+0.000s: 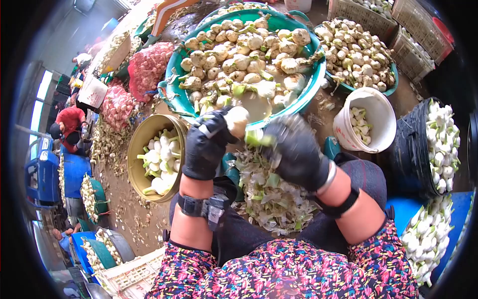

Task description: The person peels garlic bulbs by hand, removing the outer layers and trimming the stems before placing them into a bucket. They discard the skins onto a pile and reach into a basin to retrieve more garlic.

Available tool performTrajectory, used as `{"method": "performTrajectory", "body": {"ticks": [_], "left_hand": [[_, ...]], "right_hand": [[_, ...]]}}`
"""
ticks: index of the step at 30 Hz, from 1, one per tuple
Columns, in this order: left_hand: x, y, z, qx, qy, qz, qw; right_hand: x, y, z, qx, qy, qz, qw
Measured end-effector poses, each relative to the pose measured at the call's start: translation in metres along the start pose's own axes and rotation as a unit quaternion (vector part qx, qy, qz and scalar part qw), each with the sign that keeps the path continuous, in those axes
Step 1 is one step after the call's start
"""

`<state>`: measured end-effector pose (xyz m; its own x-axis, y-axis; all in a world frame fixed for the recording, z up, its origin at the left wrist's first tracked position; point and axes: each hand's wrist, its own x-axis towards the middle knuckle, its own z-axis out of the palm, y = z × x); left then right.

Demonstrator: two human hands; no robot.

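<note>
My left hand (205, 144), in a black glove, is closed around a pale garlic bulb (236, 122) over the near rim of a teal tub (172, 102). Close to its right is my right hand (296, 152), also gloved in black, curled and smeared by motion. A green stem piece (256, 138) shows at its fingers; whatever else it holds is hidden in the blur. Unpeeled garlic bulbs (234, 62) with dirty skins crowd the tub, with murky water between them. Below my hands, between my knees, lies a heap of peeled skins (274, 194).
Peeled white bulbs lie in a tan bucket (134, 167) at left. A white bucket (343, 124) and a black container (403, 154) with garlic stand at right. Red mesh sacks (149, 70), crates (358, 20) and a person in red (72, 119) are farther off.
</note>
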<state>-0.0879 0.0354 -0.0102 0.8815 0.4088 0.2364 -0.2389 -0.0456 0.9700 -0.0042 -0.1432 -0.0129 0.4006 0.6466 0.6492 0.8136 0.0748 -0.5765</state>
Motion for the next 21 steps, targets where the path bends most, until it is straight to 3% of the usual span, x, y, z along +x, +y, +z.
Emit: {"method": "performTrajectory", "body": {"ticks": [1,2,3,4,5,6,7,8,9,11,13,15,17,19,21], "left_hand": [[0.004,-0.006,-0.015,-0.107,0.018,-0.097,0.989],[0.002,-0.004,-0.009,-0.104,0.047,-0.070,0.991],[0.000,-0.002,-0.002,-0.102,0.071,-0.044,0.991],[-0.001,-0.018,-0.020,-0.018,-0.009,-0.039,0.999],[-0.002,-0.027,-0.030,0.227,-0.061,0.026,0.972],[-0.005,-0.016,-0.014,0.155,-0.038,0.017,0.987],[-0.015,-0.002,0.004,0.080,-0.011,0.001,0.997],[-0.017,0.003,0.009,0.077,-0.011,0.000,0.997],[-0.017,0.007,0.012,0.056,-0.028,-0.008,0.998],[-0.016,0.009,0.016,0.034,-0.050,-0.021,0.998],[-0.016,0.008,0.018,-0.061,-0.018,-0.155,0.986],[-0.016,0.011,0.023,-0.072,-0.020,-0.144,0.987],[-0.016,0.017,0.026,0.018,-0.042,-0.169,0.985],[-0.018,0.013,0.026,0.045,-0.062,-0.133,0.988],[-0.021,0.012,0.025,0.143,-0.059,-0.132,0.979]], "right_hand": [[-0.006,-0.007,0.003,-0.032,-0.089,-0.015,0.995],[-0.013,-0.006,0.013,-0.023,-0.292,0.083,0.953],[-0.020,-0.001,0.023,-0.014,-0.478,0.178,0.860],[-0.027,0.003,0.028,-0.014,-0.475,0.178,0.862],[-0.035,0.009,0.029,-0.033,-0.434,0.212,0.875],[-0.041,0.011,0.025,-0.053,-0.396,0.246,0.883],[-0.041,0.019,0.019,-0.024,-0.286,0.196,0.938],[-0.023,0.019,0.008,0.027,-0.226,0.246,0.942],[-0.016,0.020,-0.001,0.192,-0.129,0.348,0.908],[-0.009,0.019,0.001,0.409,0.071,0.349,0.840],[-0.005,0.013,0.000,0.422,0.053,0.324,0.845],[-0.007,0.014,-0.002,0.435,0.033,0.298,0.849],[-0.009,0.022,-0.006,0.317,-0.050,0.276,0.906],[-0.009,0.023,-0.003,0.360,-0.042,0.271,0.892],[-0.004,0.018,-0.008,0.125,-0.131,0.231,0.956]]}}
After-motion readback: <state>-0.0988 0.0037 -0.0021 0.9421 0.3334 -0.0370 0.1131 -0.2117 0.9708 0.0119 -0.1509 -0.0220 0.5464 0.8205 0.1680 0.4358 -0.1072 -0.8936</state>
